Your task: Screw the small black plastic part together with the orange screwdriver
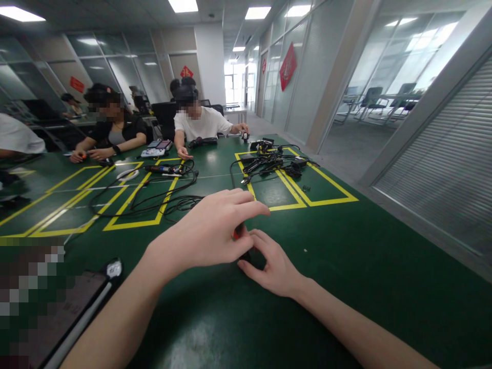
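Observation:
My left hand (pixel 215 225) arches over a small black object with a red part (pixel 237 233) at the middle of the green table. Its thumb and lower fingers close around the object's upper part, while the index finger reaches out to the right. From the right, my right hand (pixel 274 264) grips the same object low down, near the tabletop, with thumb and fingers curved round it. Most of the object is hidden behind my fingers, so its kind cannot be made out.
Tangled black cables and adapters (pixel 265 163) lie ahead on the yellow-taped green table (pixel 384 246). More cable loops (pixel 154 202) lie left of them. A phone-like device (pixel 73 318) rests at the lower left. Across the table a person in a white shirt (pixel 203 120) handles small items.

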### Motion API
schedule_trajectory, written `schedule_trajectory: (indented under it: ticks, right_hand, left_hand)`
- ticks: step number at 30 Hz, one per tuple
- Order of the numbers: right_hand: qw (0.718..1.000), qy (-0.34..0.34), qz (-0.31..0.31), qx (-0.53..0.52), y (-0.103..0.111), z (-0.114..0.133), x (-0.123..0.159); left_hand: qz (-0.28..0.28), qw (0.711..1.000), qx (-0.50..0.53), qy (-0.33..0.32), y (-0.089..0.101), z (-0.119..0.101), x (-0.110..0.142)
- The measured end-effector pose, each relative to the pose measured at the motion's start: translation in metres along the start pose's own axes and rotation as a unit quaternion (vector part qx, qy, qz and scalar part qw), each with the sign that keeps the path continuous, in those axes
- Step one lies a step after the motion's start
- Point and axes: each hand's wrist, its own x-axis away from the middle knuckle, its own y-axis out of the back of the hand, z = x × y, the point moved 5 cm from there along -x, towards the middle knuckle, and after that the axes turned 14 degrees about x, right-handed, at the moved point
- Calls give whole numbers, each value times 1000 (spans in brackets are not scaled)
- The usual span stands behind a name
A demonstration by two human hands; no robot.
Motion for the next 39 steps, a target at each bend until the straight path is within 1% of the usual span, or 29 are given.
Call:
schedule_trajectory:
  ticks: [4, 9, 14, 19, 23, 28, 33, 36, 39]
  right_hand:
    - [1000, -3, 11, -3, -2, 0, 0]
    - [1000, 5, 4, -11, 0, 1, 0]
    - [1000, 5, 2, -4, 1, 1, 0]
    - [1000, 22, -15, -10, 2, 1, 0]
    - [999, 29, -32, -8, 5, 1, 0]
    - [997, 39, -63, -14, 7, 1, 0]
    - [997, 34, -62, -18, 7, 0, -1]
    - [997, 35, -61, -14, 7, 0, -1]
    - [997, 37, -64, -9, 7, 1, -1]
  left_hand:
    - [5, 1000, 9, 6, -1, 1, 0]
    - [-6, 1000, -1, -7, 0, 0, -1]
    - [0, 1000, -12, 23, -1, 2, -1]
    - [-2, 1000, -12, 24, -1, 1, 0]
    - [-19, 1000, -5, 19, 0, 2, 0]
    - [-11, 1000, -13, 5, -1, 2, -1]
    - [-16, 1000, 5, 5, -2, 3, 0]
    - [-16, 1000, -11, 5, -2, 2, 0]
    - [-12, 1000, -25, -9, -3, 1, -1]
